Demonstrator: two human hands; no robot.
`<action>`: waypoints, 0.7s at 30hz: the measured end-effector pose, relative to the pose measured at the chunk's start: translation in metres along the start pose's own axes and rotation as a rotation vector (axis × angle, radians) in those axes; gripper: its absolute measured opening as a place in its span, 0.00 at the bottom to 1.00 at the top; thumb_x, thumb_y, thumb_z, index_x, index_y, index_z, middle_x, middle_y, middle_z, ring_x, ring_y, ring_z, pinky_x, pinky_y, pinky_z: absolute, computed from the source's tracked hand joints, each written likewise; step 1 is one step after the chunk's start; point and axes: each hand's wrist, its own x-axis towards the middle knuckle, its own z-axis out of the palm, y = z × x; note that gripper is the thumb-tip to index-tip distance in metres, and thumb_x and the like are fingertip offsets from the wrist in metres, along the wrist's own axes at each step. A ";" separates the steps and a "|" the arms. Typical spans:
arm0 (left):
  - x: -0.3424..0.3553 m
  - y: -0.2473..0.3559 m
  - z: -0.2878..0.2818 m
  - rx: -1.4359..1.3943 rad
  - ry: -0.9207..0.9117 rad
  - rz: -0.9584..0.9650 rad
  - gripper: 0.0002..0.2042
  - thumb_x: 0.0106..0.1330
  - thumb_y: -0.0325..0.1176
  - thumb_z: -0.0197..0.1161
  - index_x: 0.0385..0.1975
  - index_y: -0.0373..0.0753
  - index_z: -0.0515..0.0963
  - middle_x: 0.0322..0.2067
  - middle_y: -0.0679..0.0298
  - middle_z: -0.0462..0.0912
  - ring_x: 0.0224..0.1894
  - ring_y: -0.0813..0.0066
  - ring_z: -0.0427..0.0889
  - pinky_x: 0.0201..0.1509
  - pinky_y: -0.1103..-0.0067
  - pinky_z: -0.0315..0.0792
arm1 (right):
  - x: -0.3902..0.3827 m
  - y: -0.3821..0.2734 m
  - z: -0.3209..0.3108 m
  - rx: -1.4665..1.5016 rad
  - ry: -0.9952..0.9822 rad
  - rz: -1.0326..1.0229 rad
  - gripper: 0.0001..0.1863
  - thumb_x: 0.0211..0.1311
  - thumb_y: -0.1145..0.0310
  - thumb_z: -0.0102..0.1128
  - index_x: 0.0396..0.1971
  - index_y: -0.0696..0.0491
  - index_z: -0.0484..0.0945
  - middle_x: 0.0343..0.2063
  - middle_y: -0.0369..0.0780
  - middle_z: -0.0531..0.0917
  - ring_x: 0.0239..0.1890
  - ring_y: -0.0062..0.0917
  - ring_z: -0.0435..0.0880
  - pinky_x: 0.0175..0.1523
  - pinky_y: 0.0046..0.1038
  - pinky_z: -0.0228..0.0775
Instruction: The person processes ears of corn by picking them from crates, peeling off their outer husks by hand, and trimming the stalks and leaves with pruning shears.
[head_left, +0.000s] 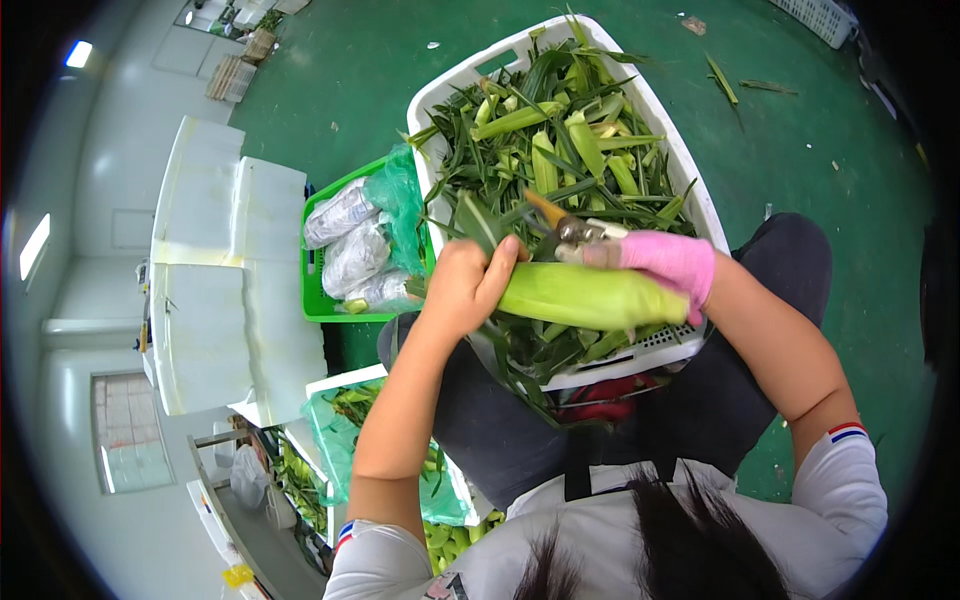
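A green ear of corn (580, 297) in its husk lies crosswise between my hands, above a white basket (692, 155) of husks and leaves. My left hand (463, 287), bare, closes round the leafy end of the ear, thumb on top. My right hand (665, 262), in a pink glove with bare fingertips, is closed on a small metal hand tool (577, 231) with an orange-brown end; its exact kind is blurred. The gloved hand also lies along the ear's other end. Cut stubs and green corn leaves (520, 125) fill the basket.
A green crate (310, 285) with wrapped white bundles (352, 255) stands left of the basket. White foam boxes (205, 330) are farther left. Beside my left arm is a box lined with green plastic (325, 440). Leaf scraps (722, 80) lie on the green floor.
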 end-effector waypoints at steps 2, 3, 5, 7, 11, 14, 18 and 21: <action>0.020 -0.003 0.004 0.013 0.094 0.161 0.18 0.72 0.39 0.50 0.27 0.33 0.79 0.19 0.65 0.78 0.22 0.75 0.76 0.29 0.78 0.69 | 0.000 0.007 0.006 0.036 -0.098 0.060 0.24 0.59 0.57 0.63 0.49 0.58 0.73 0.36 0.41 0.82 0.33 0.23 0.83 0.40 0.25 0.77; 0.028 0.002 0.004 -0.198 0.095 0.024 0.16 0.71 0.40 0.53 0.36 0.31 0.79 0.27 0.57 0.82 0.31 0.70 0.80 0.37 0.76 0.72 | 0.001 0.011 0.005 0.007 -0.115 -0.001 0.22 0.59 0.59 0.62 0.48 0.58 0.73 0.37 0.41 0.82 0.35 0.24 0.83 0.41 0.26 0.76; 0.051 -0.038 0.015 -0.063 0.578 0.131 0.22 0.67 0.43 0.57 0.50 0.28 0.72 0.42 0.48 0.80 0.47 0.61 0.79 0.53 0.72 0.69 | 0.006 0.019 0.018 0.207 0.019 0.030 0.21 0.59 0.61 0.61 0.48 0.58 0.73 0.38 0.42 0.82 0.36 0.26 0.83 0.44 0.28 0.76; 0.040 -0.043 0.022 -0.588 0.813 -0.326 0.31 0.68 0.47 0.55 0.61 0.28 0.60 0.54 0.48 0.72 0.56 0.62 0.72 0.61 0.71 0.62 | 0.012 0.029 0.017 0.312 0.090 -0.019 0.22 0.59 0.61 0.60 0.48 0.59 0.73 0.38 0.43 0.81 0.37 0.27 0.82 0.45 0.29 0.76; -0.003 -0.008 0.076 -1.010 0.417 -0.688 0.33 0.69 0.56 0.47 0.61 0.31 0.63 0.58 0.54 0.70 0.57 0.64 0.70 0.62 0.70 0.62 | 0.018 0.038 0.013 -0.042 0.234 -0.256 0.26 0.55 0.64 0.62 0.53 0.58 0.68 0.39 0.43 0.81 0.39 0.29 0.81 0.46 0.29 0.75; -0.024 0.023 0.100 -1.467 0.248 -0.763 0.29 0.70 0.56 0.47 0.59 0.38 0.64 0.56 0.56 0.72 0.57 0.62 0.73 0.58 0.67 0.70 | 0.022 0.037 0.017 -0.733 0.313 -0.362 0.31 0.52 0.61 0.65 0.54 0.57 0.66 0.39 0.45 0.79 0.38 0.31 0.81 0.45 0.30 0.74; -0.045 0.010 0.096 -1.236 0.397 -0.548 0.24 0.71 0.48 0.53 0.56 0.34 0.65 0.45 0.61 0.75 0.44 0.75 0.75 0.48 0.77 0.71 | 0.019 0.041 0.021 -1.130 0.429 -0.450 0.40 0.44 0.58 0.72 0.55 0.60 0.65 0.41 0.49 0.77 0.45 0.39 0.78 0.53 0.32 0.70; -0.058 0.005 0.066 -0.665 0.265 -0.383 0.26 0.63 0.43 0.62 0.57 0.36 0.65 0.44 0.56 0.78 0.46 0.68 0.78 0.50 0.74 0.71 | 0.017 0.039 0.013 -1.137 0.390 -0.502 0.43 0.42 0.57 0.74 0.57 0.60 0.64 0.45 0.50 0.76 0.48 0.40 0.76 0.55 0.33 0.69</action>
